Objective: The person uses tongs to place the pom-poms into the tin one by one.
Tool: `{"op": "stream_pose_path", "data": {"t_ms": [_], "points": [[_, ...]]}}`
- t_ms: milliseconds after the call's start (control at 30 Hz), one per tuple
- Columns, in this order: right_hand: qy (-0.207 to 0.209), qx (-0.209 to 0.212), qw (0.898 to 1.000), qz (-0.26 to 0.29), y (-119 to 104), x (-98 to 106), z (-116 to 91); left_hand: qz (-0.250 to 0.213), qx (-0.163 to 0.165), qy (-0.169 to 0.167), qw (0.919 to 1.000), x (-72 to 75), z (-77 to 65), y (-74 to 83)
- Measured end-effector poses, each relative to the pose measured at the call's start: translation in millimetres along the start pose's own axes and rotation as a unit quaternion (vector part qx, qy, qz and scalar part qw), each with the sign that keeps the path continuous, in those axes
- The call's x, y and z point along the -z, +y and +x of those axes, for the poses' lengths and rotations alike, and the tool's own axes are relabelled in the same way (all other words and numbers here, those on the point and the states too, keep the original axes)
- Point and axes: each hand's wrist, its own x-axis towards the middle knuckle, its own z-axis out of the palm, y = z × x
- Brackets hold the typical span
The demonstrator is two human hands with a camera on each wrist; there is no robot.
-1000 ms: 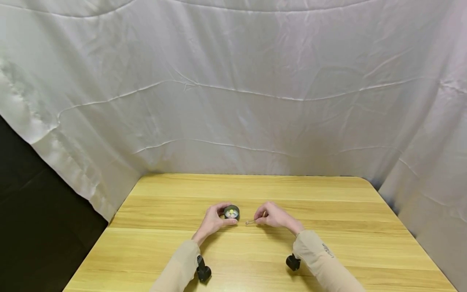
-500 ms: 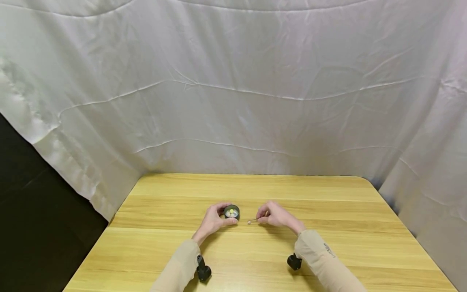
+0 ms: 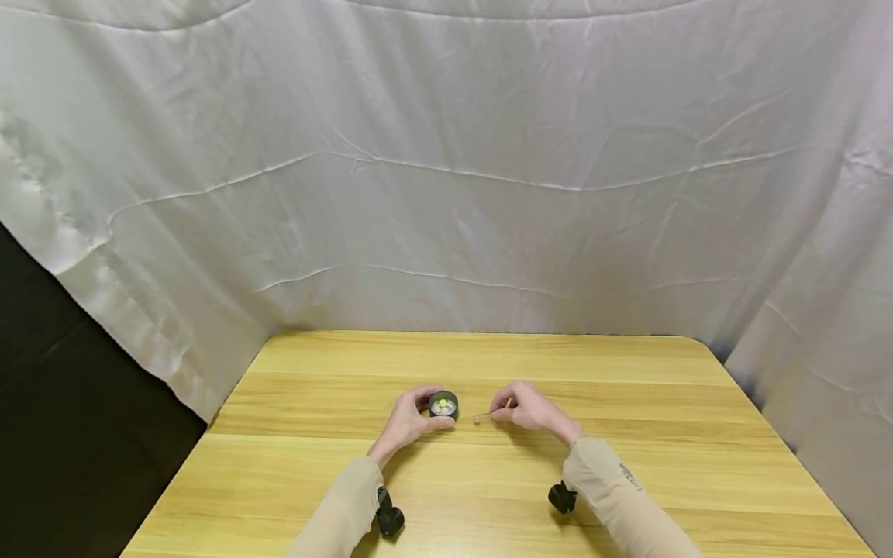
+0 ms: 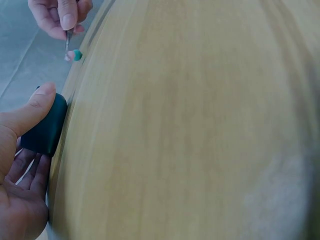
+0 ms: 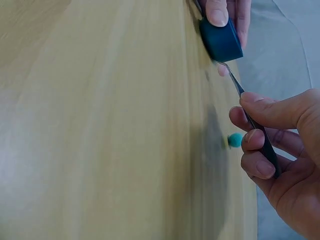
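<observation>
On the table, my left hand (image 3: 407, 425) holds a small dark round container (image 4: 47, 127), thumb on one side and fingers on the other. Several small pale and yellow balls (image 3: 443, 406) lie inside it. To the right, my right hand (image 3: 528, 408) pinches a pair of slim dark tweezers (image 5: 268, 149) between thumb and fingers, their tips pointing left at the container. A small pink ball (image 5: 223, 71) is at the tweezer tips, just short of the container. A teal ball (image 5: 235, 140) lies on the table near my right fingers.
The wood-grain table (image 3: 446, 488) spreads out around both hands. Pale grey curtains (image 3: 446, 232) hang behind and at the sides, and a black cloth (image 3: 63, 418) shows at the left. Black cameras (image 3: 389, 521) sit at both wrists.
The tweezers, at first showing two spread tips, now look closed together, with the pink ball at their tips. The right hand has shifted slightly; the left hand and container stay put.
</observation>
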Motion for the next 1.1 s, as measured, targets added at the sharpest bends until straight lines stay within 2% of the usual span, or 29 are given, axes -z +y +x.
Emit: {"op": "stream_pose_path", "data": {"t_ms": [233, 467, 1100], "points": [[0.022, 0.006, 1.0, 0.003, -10, 3, 9, -0.004, -0.003, 0.003, 1.0, 0.0, 0.6, 0.1], [0.027, 0.012, 0.999, 0.011, -21, 3, 18, -0.007, -0.007, 0.001, 1.0, -0.3, 0.4, -1.3], [0.044, 0.016, 0.999, 0.0, -28, -3, 31, -0.013, -0.001, 0.001, 0.9999, -1.7, 0.0, 0.2]]}}
